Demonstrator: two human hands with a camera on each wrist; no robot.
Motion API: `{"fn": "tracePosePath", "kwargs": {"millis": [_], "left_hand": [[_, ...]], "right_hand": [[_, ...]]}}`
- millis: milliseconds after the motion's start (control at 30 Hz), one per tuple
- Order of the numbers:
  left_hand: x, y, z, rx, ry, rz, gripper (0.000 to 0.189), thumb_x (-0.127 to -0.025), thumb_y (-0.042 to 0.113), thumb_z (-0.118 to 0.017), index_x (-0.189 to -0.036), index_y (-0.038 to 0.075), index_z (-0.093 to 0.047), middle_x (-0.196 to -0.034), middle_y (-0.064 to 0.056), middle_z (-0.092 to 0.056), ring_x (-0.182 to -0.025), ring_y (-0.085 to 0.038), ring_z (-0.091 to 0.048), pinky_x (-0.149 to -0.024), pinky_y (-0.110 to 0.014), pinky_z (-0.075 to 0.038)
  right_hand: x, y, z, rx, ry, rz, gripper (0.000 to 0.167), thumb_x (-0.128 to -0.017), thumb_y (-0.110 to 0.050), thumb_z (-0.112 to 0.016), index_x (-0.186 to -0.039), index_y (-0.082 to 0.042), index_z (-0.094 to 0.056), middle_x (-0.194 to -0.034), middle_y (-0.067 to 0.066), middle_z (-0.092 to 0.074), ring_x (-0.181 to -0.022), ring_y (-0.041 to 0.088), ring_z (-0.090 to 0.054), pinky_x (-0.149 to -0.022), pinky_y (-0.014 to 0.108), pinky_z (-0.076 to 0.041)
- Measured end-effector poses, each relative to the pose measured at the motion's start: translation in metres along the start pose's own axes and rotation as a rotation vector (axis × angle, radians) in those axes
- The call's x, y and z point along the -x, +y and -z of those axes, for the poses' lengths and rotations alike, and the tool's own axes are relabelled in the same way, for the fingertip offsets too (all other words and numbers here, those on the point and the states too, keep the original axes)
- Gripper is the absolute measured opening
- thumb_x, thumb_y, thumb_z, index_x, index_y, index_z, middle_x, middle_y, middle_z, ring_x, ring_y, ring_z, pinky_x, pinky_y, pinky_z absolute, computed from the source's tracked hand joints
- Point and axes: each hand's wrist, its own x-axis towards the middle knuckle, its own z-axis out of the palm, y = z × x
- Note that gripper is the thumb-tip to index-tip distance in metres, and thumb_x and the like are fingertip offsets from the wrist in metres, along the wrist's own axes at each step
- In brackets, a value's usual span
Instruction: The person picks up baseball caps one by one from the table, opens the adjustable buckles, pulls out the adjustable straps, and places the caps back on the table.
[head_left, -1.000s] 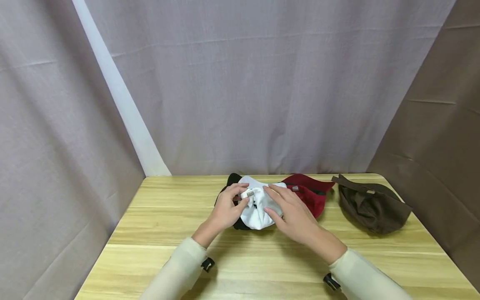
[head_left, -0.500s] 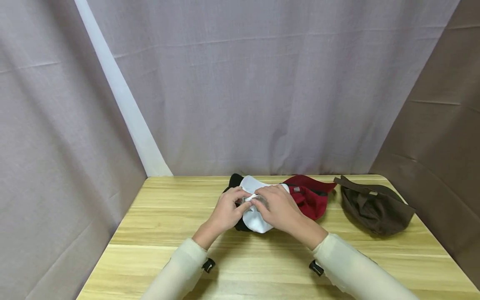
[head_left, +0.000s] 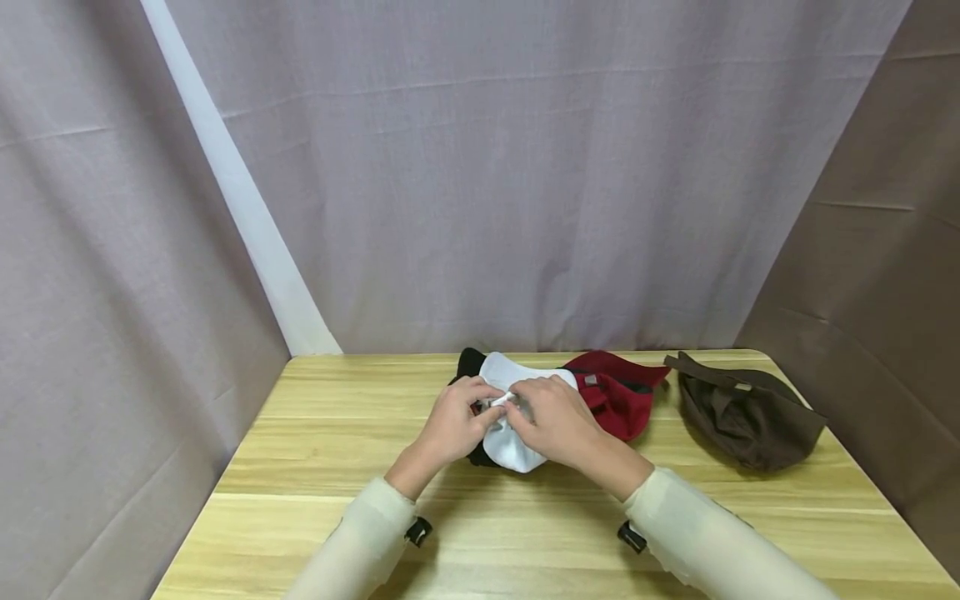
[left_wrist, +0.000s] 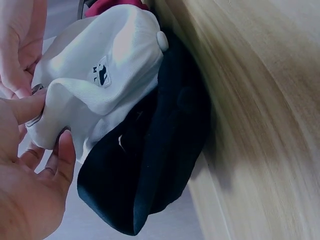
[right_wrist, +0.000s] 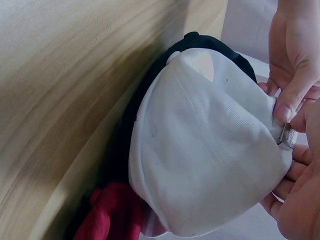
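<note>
A white cap (head_left: 517,452) lies partly over a black cap (head_left: 471,362) near the table's far edge. My left hand (head_left: 452,423) pinches the white cap's back edge between thumb and fingers. Close against it, my right hand (head_left: 557,418) pinches the same edge. A small metal buckle (right_wrist: 287,134) shows between the hands in the right wrist view. The left wrist view shows a small black patch (left_wrist: 102,72) on the white crown. Fingers cover much of the strap.
A red cap (head_left: 628,410) sits right beside the white one. Farther right, a brown cap (head_left: 750,427) lies near the table's right edge. Grey curtains (head_left: 525,183) hang behind the wooden table (head_left: 337,467).
My right hand has moved left and in to meet the left hand, from spread fingers to a pinch at the white cap's back edge. The other caps stay where they were.
</note>
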Motion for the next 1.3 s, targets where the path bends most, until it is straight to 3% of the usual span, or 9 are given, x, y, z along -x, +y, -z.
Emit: {"fn": "tracePosePath", "kwargs": {"millis": [167,367,533,800,1067,1300], "left_hand": [[0.0,0.0,-0.001,0.007,0.016,-0.005,0.018,-0.094,0.016,-0.081,-0.109,0.007,-0.084,-0.099,-0.002,-0.078,-0.086,-0.013,-0.063,-0.071,-0.019,-0.052],[0.0,0.0,-0.001,0.007,0.018,0.018,0.017,-0.094,0.015,-0.081,-0.109,0.008,-0.084,-0.096,-0.001,-0.077,-0.085,-0.013,-0.062,-0.072,-0.021,-0.052],[0.001,0.0,0.0,0.016,0.018,0.02,0.016,-0.092,0.013,-0.08,-0.107,0.009,-0.085,-0.087,0.0,-0.074,-0.081,-0.009,-0.056,-0.07,-0.02,-0.047],[-0.001,0.0,-0.001,0.027,0.039,-0.026,0.011,-0.088,0.007,-0.077,-0.093,0.012,-0.085,-0.07,0.003,-0.061,-0.071,-0.006,-0.046,-0.063,-0.019,-0.039],[-0.002,-0.002,-0.002,0.056,0.053,-0.01,0.012,-0.088,0.005,-0.074,-0.089,0.012,-0.084,-0.067,0.004,-0.054,-0.069,-0.005,-0.042,-0.062,-0.019,-0.035],[-0.001,-0.004,-0.003,0.091,0.066,-0.005,0.014,-0.086,0.002,-0.073,-0.086,0.012,-0.084,-0.065,0.004,-0.053,-0.068,-0.005,-0.042,-0.062,-0.019,-0.035]], "right_hand": [[-0.002,0.0,-0.002,0.033,0.031,0.024,0.015,-0.092,-0.024,-0.07,-0.093,-0.011,-0.077,-0.093,0.0,-0.081,-0.088,0.021,-0.076,-0.086,0.042,-0.058],[-0.005,-0.002,-0.005,0.054,0.03,0.064,0.016,-0.091,-0.023,-0.069,-0.076,-0.018,-0.064,-0.072,-0.008,-0.067,-0.066,0.012,-0.058,-0.072,0.035,-0.05],[-0.004,-0.005,-0.006,0.069,-0.006,0.057,0.014,-0.093,-0.022,-0.066,-0.08,-0.018,-0.063,-0.075,-0.008,-0.063,-0.062,0.01,-0.051,-0.066,0.032,-0.045],[-0.002,-0.014,-0.006,0.113,-0.021,0.077,0.009,-0.094,-0.015,-0.064,-0.086,-0.01,-0.063,-0.078,0.001,-0.062,-0.067,0.02,-0.061,-0.068,0.041,-0.054],[-0.003,-0.022,-0.01,0.139,-0.046,0.063,0.014,-0.098,-0.014,-0.063,-0.097,-0.001,-0.064,-0.082,0.006,-0.061,-0.074,0.022,-0.062,-0.062,0.037,-0.055],[-0.005,-0.022,-0.012,0.162,-0.073,0.084,0.017,-0.099,-0.014,-0.062,-0.102,0.002,-0.064,-0.085,0.007,-0.06,-0.078,0.021,-0.061,-0.068,0.035,-0.057]]}}
